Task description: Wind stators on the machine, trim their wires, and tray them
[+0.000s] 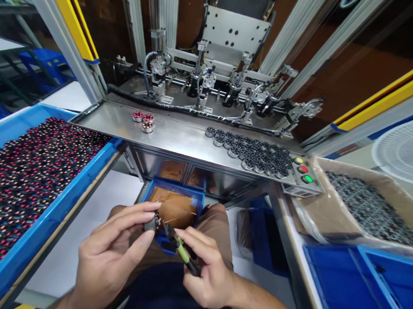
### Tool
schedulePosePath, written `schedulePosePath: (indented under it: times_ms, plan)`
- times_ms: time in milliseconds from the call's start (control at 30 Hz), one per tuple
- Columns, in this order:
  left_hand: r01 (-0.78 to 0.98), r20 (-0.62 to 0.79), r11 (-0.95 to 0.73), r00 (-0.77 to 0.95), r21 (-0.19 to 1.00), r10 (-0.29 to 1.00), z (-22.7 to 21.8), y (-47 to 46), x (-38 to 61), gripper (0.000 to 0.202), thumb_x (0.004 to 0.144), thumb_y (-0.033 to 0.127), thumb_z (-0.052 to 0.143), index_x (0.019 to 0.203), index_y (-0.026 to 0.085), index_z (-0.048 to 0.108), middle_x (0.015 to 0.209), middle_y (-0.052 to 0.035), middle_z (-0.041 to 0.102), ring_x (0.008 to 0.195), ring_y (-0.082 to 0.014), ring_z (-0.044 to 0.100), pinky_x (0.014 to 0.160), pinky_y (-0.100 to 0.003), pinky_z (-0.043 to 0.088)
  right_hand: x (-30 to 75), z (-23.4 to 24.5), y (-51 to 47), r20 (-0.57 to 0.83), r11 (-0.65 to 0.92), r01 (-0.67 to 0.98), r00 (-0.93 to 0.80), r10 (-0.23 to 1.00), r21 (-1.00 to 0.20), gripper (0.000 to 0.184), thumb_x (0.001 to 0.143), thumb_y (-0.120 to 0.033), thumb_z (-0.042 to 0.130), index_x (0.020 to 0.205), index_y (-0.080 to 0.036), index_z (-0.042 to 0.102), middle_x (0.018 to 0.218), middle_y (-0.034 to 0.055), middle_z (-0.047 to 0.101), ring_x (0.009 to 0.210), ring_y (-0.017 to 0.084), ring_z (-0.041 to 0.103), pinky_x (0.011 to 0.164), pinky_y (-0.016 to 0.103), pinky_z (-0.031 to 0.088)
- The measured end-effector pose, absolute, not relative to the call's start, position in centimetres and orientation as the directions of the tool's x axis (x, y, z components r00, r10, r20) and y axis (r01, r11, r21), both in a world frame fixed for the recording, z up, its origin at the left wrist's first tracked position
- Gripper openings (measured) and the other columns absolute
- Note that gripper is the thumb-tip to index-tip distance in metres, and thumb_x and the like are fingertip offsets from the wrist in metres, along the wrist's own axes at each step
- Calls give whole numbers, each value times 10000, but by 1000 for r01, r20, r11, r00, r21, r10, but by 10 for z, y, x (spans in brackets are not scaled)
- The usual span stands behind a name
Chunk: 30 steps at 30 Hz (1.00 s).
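Observation:
Between the thumb and fingers of my left hand (115,249) is a small motor stator (150,223), round and dark with copper-coloured windings on the side facing right. My right hand (210,266) is wrapped round a pair of cutting pliers (183,252) with green and black handles. The dark jaws of the pliers point up and left, close to the windings; I cannot tell if they touch a wire. Both hands are above my lap. Below them a blue bin (199,198) contains brownish material with thin copper-coloured strands.
On the steel shelf (180,133) stand a few wound stators (147,125) and, to the right, many dark stator cores (252,150). A blue tray (114,149) full of wound stators is at left. A box (304,216) of grey cores, push buttons (302,169) and a fan (406,143) are right. A winding machine (211,80) stands behind.

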<state>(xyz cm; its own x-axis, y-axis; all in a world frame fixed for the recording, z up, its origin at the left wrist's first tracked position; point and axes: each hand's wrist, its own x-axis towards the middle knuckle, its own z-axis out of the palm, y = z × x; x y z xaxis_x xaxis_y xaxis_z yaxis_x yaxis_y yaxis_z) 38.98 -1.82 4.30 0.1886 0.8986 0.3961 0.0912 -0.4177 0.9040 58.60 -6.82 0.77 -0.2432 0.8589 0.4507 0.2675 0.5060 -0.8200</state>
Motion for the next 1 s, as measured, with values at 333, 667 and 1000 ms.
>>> schedulePosePath:
  times_ms: [333,667,1000]
  plan:
    - [133,438,-478,249,868,864,43,-22,387,383,788,18,644,1083,261,669,1186,-8,695,1121,-188,652,972,-299,550,581,13,-66,451,509,235,-259,854,-828,843,578,-81,481,1415,-150,412,1027,104,559,882,197,550,774,357,528]
    - [127,445,-484,246,866,861,44,-22,387,377,799,15,633,1082,261,669,1181,-11,697,1120,-189,651,961,-303,556,580,11,-67,452,503,216,-248,857,-837,837,564,-87,485,1397,-155,436,1001,95,569,849,194,550,736,335,516]
    - [188,496,-558,293,808,817,36,-17,378,376,766,29,683,1062,262,677,1238,-34,675,1101,-215,664,938,-342,567,589,13,-75,348,373,341,-132,928,-863,719,632,-40,492,1335,-193,504,870,48,625,782,167,593,737,300,521]
